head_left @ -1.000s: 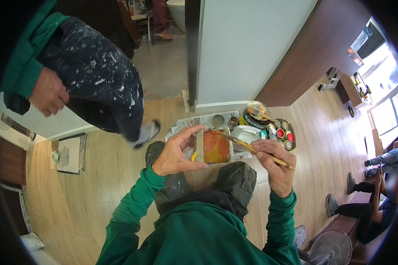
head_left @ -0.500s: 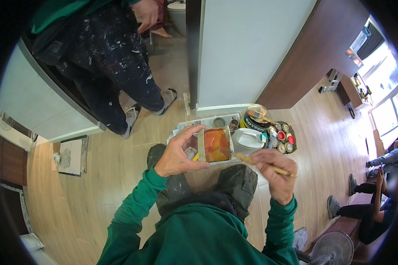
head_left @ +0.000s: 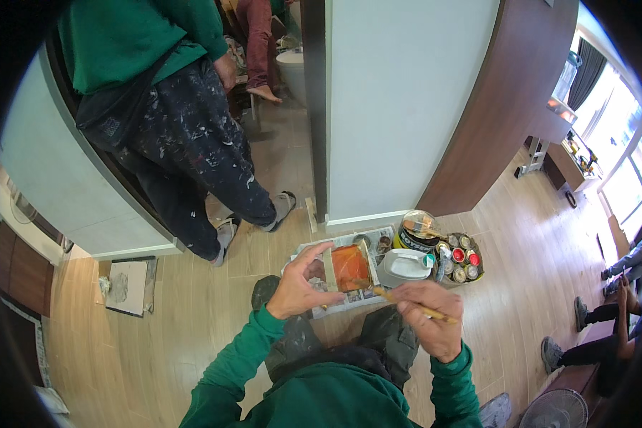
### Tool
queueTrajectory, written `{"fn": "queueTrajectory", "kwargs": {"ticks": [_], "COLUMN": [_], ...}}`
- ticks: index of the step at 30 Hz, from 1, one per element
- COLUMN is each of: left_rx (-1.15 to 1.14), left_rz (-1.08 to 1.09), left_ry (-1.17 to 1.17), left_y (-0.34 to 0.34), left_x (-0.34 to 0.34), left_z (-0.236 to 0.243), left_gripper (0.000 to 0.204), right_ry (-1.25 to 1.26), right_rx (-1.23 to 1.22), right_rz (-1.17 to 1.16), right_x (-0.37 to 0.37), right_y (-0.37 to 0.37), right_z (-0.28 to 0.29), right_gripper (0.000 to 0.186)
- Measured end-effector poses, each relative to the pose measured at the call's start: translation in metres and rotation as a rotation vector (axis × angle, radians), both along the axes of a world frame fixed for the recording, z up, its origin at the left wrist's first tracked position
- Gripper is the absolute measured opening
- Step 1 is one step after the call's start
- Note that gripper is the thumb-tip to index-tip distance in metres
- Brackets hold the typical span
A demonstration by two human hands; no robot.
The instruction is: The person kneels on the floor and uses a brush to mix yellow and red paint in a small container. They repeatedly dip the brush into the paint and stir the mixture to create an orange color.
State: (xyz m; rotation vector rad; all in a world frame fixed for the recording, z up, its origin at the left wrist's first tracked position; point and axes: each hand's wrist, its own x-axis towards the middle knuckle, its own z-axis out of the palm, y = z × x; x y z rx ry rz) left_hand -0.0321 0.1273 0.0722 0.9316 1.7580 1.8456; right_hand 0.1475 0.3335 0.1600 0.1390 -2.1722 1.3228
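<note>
My left hand (head_left: 296,289) grips a small open paint container (head_left: 329,271) by its near left side, fingers and thumb spread around the wall. Orange-red paint (head_left: 351,267) coats the inside of it. Between the fingers and thumb of my right hand (head_left: 431,321) is a paintbrush (head_left: 385,292) with a light wooden handle. Its head end lies at the container's lower right corner; the bristles are hard to make out. Just beyond the brush, a whitish plastic jug (head_left: 405,265) with a green cap stands on newspaper (head_left: 360,302).
A black-and-yellow bucket (head_left: 415,239) with a brush across its top stands beside a tray of small tins (head_left: 460,258). At left, another person in paint-spotted trousers (head_left: 192,135) stands in a doorway. A smeared board (head_left: 126,287) lies on the floor; a fan (head_left: 555,411) is lower right.
The whole view has shifted, so the floor things sit lower in it. My brush has come closer to the container's corner. The standing person's hand now hangs down by the thigh.
</note>
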Motion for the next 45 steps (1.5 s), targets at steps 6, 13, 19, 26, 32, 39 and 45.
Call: {"fn": "queueTrajectory", "kwargs": {"ticks": [6,13,19,26,32,39,45], "left_rx": [-0.036,0.165,0.146,0.115,0.173,0.193,0.231], "left_rz": [0.034,0.284,0.362,0.404,0.438,0.461,0.461], "left_ry": [0.039,0.176,0.183,0.183,0.174,0.221,0.250], "left_y": [0.002,0.012,0.004,-0.009,-0.011,-0.016,-0.020], "left_x": [-0.004,-0.006,-0.014,-0.029,-0.044,-0.056,-0.064], "left_z": [0.004,0.012,0.016,0.010,0.002,0.002,0.006], "left_gripper": [0.097,0.094,0.098,0.096,0.093,0.091,0.090], "right_ry": [-0.096,-0.074,-0.158,-0.181,-0.185,-0.106,-0.144], "right_rx": [-0.128,-0.250,-0.438,-0.444,-0.458,-0.393,-0.136], "right_rz": [-0.062,-0.158,-0.098,-0.106,-0.120,-0.158,-0.076], "right_x": [0.000,-0.003,-0.003,-0.014,-0.022,-0.028,-0.055], "right_y": [0.003,-0.021,-0.035,-0.046,-0.050,-0.057,-0.058], "right_z": [-0.001,-0.009,-0.010,-0.001,0.001,0.012,0.004], "right_gripper": [0.018,0.021,0.026,0.026,0.023,0.024,0.026]}}
